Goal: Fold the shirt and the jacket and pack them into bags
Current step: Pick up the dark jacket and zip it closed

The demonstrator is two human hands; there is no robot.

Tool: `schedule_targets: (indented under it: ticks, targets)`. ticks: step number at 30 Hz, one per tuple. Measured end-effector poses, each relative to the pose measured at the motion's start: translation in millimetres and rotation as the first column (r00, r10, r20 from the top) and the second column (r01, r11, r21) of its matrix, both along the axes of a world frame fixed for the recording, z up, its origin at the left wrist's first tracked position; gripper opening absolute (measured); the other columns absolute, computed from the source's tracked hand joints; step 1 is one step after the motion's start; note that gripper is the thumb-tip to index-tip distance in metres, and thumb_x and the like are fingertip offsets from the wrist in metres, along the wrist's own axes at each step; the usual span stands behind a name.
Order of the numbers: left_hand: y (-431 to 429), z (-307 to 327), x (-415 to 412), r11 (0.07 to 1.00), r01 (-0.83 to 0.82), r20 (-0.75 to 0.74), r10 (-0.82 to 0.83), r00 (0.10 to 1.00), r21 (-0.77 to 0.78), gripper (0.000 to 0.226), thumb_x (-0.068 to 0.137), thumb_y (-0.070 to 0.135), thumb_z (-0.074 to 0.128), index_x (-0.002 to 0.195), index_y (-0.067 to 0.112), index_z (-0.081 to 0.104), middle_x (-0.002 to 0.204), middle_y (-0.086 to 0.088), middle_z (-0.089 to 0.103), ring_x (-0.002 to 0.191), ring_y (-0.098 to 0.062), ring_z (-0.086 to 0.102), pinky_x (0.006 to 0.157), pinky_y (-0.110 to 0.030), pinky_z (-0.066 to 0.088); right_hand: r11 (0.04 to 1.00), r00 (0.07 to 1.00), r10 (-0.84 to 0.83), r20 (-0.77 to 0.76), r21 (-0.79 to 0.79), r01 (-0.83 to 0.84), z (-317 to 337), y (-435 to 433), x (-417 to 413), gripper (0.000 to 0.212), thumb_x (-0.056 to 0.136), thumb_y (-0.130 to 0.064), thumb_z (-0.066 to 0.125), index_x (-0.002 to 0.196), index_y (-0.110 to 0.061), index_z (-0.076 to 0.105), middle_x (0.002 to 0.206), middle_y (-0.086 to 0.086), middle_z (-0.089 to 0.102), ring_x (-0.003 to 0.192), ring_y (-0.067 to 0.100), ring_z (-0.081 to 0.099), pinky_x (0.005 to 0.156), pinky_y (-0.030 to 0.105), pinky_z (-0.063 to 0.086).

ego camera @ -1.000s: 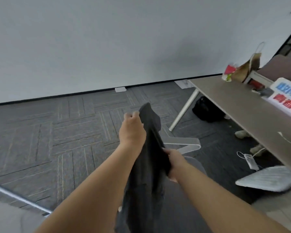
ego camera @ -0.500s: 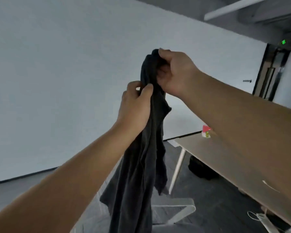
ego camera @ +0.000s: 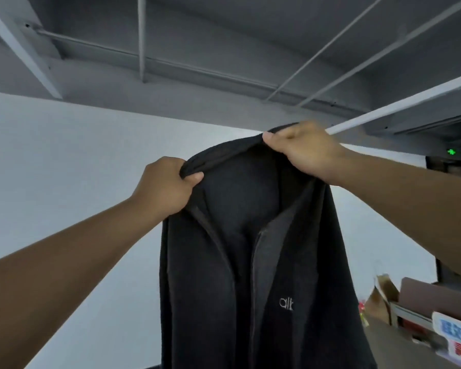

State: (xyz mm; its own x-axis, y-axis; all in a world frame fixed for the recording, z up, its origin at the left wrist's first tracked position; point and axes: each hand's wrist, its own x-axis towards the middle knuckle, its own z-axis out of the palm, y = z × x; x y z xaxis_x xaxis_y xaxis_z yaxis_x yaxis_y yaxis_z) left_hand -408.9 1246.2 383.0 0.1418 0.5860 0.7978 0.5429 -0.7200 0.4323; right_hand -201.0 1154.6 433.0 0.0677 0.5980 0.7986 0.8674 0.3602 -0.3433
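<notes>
A grey ceiling crossed by beams and thin pipes filled the top of the view, and a plain white wall ran beneath it on the left. In front of the wall a dark jacket hung in the air, lifted high and facing the person, with its front open down the middle and its lower part running out of view at the bottom edge. Both bare forearms reached up to it from the lower corners.

The left hand was closed on the left end of the collar, with the cloth bunched between thumb and curled fingers. The right hand, a little higher, was closed on the right end of the collar, with the thumb pressing the fabric from the front. The collar stretched between the two hands.

At the lower right lay the edge of a table, blurred. It carried a brown paper bag and a white sign with blue and red characters, both just beside the jacket's right edge.

A long white light tube slanted under the ceiling behind the right hand. A small pale logo sat on the jacket's chest, right of the opening. A tiny green light glowed above a dark doorway at the far right.
</notes>
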Motion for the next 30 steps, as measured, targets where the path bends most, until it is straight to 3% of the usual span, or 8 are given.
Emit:
schedule_targets:
  ticks: [2, 4, 10, 13, 16, 20, 24, 30]
  targets:
    - [3, 3, -4, 0.999, -0.032, 0.04, 0.032, 0.999, 0.008, 0.027, 0.095, 0.029, 0.051, 0.087, 0.005, 0.063, 0.081, -0.005, 0.061, 0.082, -0.025, 0.053, 0.064, -0.03, 0.037, 0.987, 0.853, -0.162, 0.496, 0.072, 0.145, -21, -5, 26, 0.03, 0.086, -0.035, 0.065, 0.102, -0.013, 0.074, 0.103, 0.012, 0.069, 0.095, 0.02, 0.063, 0.085, 0.027, 0.046]
    - [6, 4, -6, 0.991, -0.096, 0.008, 0.095, 0.995, 0.092, 0.023, 0.096, 0.027, 0.048, 0.088, 0.009, 0.059, 0.085, -0.007, 0.061, 0.082, -0.027, 0.053, 0.068, -0.032, 0.039, 0.955, 0.538, -0.264, 0.801, 0.141, 0.259, -45, -9, 53, 0.036, 0.078, -0.043, 0.065, 0.105, -0.02, 0.074, 0.113, 0.009, 0.067, 0.103, 0.026, 0.064, 0.088, 0.034, 0.052]
    - [13, -10, 21, 0.918, -0.236, -0.291, 0.332, 0.897, 0.319, 0.03, 0.098, 0.034, 0.044, 0.097, 0.007, 0.055, 0.085, -0.01, 0.054, 0.075, -0.028, 0.047, 0.066, -0.035, 0.037, 0.929, 0.191, -0.232, 0.954, 0.159, 0.333, -99, -54, 127, 0.056, 0.09, -0.056, 0.042, 0.05, -0.022, 0.061, 0.047, -0.005, 0.058, 0.056, 0.017, 0.055, 0.093, 0.04, 0.05]
    - [10, -14, 58, 0.917, -0.187, -0.33, 0.309, 0.892, 0.352, 0.032, 0.098, 0.033, 0.043, 0.1, 0.004, 0.056, 0.093, -0.012, 0.049, 0.073, -0.03, 0.048, 0.066, -0.037, 0.04, 0.913, 0.26, -0.217, 0.941, 0.102, 0.394, -108, -77, 148, 0.06, 0.087, -0.068, 0.038, 0.051, -0.023, 0.053, 0.047, -0.005, 0.055, 0.057, 0.017, 0.035, 0.079, 0.038, 0.052]
    - [3, -18, 97, 0.903, -0.134, -0.349, 0.29, 0.891, 0.408, 0.035, 0.098, 0.033, 0.044, 0.105, 0.0, 0.055, 0.103, -0.017, 0.043, 0.075, -0.034, 0.052, 0.067, -0.041, 0.046, 0.862, 0.313, -0.133, 0.94, -0.047, 0.505, -114, -103, 169, 0.064, 0.073, -0.085, 0.033, 0.064, -0.026, 0.054, 0.063, -0.011, 0.056, 0.069, 0.01, 0.039, 0.095, 0.034, 0.041]
    - [-6, -29, 155, 0.921, -0.077, -0.407, 0.243, 0.881, 0.382, 0.043, 0.096, 0.041, 0.044, 0.107, 0.001, 0.056, 0.099, -0.016, 0.046, 0.083, -0.038, 0.056, 0.067, -0.038, 0.042, 0.743, 0.23, -0.03, 0.973, -0.132, 0.656, -121, -141, 206, 0.069, 0.054, -0.089, 0.041, 0.087, -0.031, 0.056, 0.085, -0.014, 0.052, 0.092, 0.013, 0.042, 0.105, 0.032, 0.027]
    - [-15, -50, 224, 0.95, 0.038, -0.469, 0.118, 0.875, 0.309, 0.042, 0.095, 0.041, 0.048, 0.094, 0.001, 0.059, 0.086, -0.008, 0.043, 0.085, -0.035, 0.056, 0.069, -0.035, 0.04, 0.726, 0.205, -0.024, 0.978, -0.124, 0.676, -135, -177, 255, 0.055, 0.053, -0.078, 0.045, 0.081, -0.033, 0.062, 0.078, -0.014, 0.051, 0.084, 0.013, 0.042, 0.094, 0.037, 0.043]
    - [-41, -91, 333, 0.967, 0.242, -0.422, -0.188, 0.887, 0.079, 0.039, 0.099, 0.035, 0.042, 0.072, 0.009, 0.049, 0.068, -0.003, 0.048, 0.076, -0.03, 0.052, 0.067, -0.035, 0.042, 0.72, 0.478, -0.158, 0.864, -0.23, 0.655, -170, -217, 314, 0.063, 0.071, -0.075, 0.03, 0.084, -0.032, 0.074, 0.065, -0.014, 0.048, 0.073, 0.009, 0.038, 0.083, 0.021, 0.025]
